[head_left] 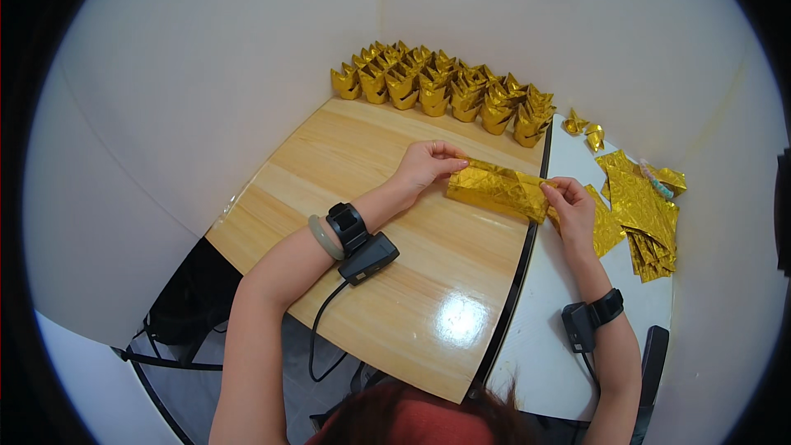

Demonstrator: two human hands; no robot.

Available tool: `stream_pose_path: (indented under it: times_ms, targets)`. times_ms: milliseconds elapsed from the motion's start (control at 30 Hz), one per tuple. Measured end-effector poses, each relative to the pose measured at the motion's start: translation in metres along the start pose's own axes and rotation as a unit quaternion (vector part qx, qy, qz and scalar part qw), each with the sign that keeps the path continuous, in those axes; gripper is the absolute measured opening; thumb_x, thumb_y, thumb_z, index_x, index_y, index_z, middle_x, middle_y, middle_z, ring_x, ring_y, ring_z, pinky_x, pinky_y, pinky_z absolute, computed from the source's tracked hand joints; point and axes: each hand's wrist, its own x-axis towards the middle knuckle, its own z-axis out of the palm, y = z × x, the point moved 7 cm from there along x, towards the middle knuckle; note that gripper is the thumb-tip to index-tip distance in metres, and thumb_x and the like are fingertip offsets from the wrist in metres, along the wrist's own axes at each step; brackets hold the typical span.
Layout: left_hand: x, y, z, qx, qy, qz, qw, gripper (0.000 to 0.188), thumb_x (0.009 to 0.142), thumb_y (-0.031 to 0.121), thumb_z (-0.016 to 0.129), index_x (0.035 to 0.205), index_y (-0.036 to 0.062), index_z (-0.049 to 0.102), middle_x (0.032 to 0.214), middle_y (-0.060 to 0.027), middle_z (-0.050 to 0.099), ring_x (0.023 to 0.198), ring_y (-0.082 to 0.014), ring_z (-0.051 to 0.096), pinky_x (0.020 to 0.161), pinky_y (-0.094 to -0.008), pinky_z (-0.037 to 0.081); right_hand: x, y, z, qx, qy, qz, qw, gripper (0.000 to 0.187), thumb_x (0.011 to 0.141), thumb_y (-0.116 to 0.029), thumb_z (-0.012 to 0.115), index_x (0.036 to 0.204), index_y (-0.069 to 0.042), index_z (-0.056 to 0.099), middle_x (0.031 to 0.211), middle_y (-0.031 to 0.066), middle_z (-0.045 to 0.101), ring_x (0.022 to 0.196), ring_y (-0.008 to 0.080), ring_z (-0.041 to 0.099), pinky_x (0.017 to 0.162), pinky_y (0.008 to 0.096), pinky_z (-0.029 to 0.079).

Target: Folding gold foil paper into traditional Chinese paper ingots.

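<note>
A sheet of gold foil paper (497, 187), folded into a long strip, is stretched between my two hands above the table. My left hand (428, 166) pinches its upper left corner between thumb and fingers. At the strip's right end, my right hand (572, 202) pinches the edge in the same way. Behind the strip, several folded gold paper ingots (434, 95) stand in close rows along the far edge. Loose gold paper sheets (641, 198) lie fanned in a pile to the right of my right hand.
The wood-grain table (329, 165) meets a white table (527, 354) along a black edge. Two small gold folded pieces (595, 137) and a pastel beaded band (657, 180) lie at the right. Pale walls enclose the back and sides. A cable (315, 338) hangs from my left wrist's black device (368, 258).
</note>
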Motion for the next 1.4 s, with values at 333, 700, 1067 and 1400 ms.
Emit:
stream_pose_path:
  times_ms: [333, 700, 1067, 1400]
  targets:
    - [-0.003, 0.006, 0.002, 0.018, 0.011, 0.018, 1.000, 0.014, 0.079, 0.005, 0.065, 0.091, 0.0006, 0.063, 0.084, -0.0036, 0.063, 0.075, -0.0087, 0.059, 0.068, -0.0204, 0.047, 0.001, 0.000, -0.002, -0.011, 0.008, -0.011, 1.000, 0.010, 0.083, -0.007, 0.063, 0.089, 0.000, 0.060, 0.075, -0.0028, 0.057, 0.067, 0.0024, 0.049, 0.060, 0.0161, 0.038]
    - [-0.005, 0.013, 0.001, 0.057, 0.036, 0.025, 0.997, 0.014, 0.079, 0.007, 0.066, 0.091, 0.0004, 0.062, 0.084, -0.0048, 0.064, 0.076, -0.0093, 0.060, 0.069, -0.0216, 0.048, 0.000, -0.004, -0.004, -0.006, 0.027, -0.017, 0.999, 0.009, 0.082, -0.007, 0.064, 0.087, -0.001, 0.061, 0.075, -0.0015, 0.058, 0.068, 0.0036, 0.050, 0.062, 0.0174, 0.040]
    - [-0.001, 0.006, -0.003, -0.032, 0.032, 0.009, 0.999, 0.011, 0.079, 0.008, 0.065, 0.087, 0.0007, 0.064, 0.080, -0.0034, 0.063, 0.072, -0.0085, 0.058, 0.067, -0.0202, 0.047, 0.001, 0.000, -0.003, 0.011, 0.017, 0.016, 1.000, 0.010, 0.080, -0.009, 0.066, 0.086, -0.001, 0.063, 0.077, -0.0015, 0.060, 0.070, 0.0042, 0.052, 0.064, 0.0168, 0.041]
    - [0.003, 0.005, -0.010, -0.025, 0.044, 0.013, 0.999, 0.010, 0.079, 0.008, 0.066, 0.086, 0.0007, 0.066, 0.079, -0.0030, 0.064, 0.069, -0.0073, 0.057, 0.065, -0.0189, 0.046, 0.004, 0.011, -0.006, -0.020, 0.013, 0.027, 0.999, 0.012, 0.079, -0.011, 0.068, 0.085, -0.001, 0.066, 0.076, -0.0018, 0.061, 0.069, 0.0038, 0.052, 0.063, 0.0172, 0.041]
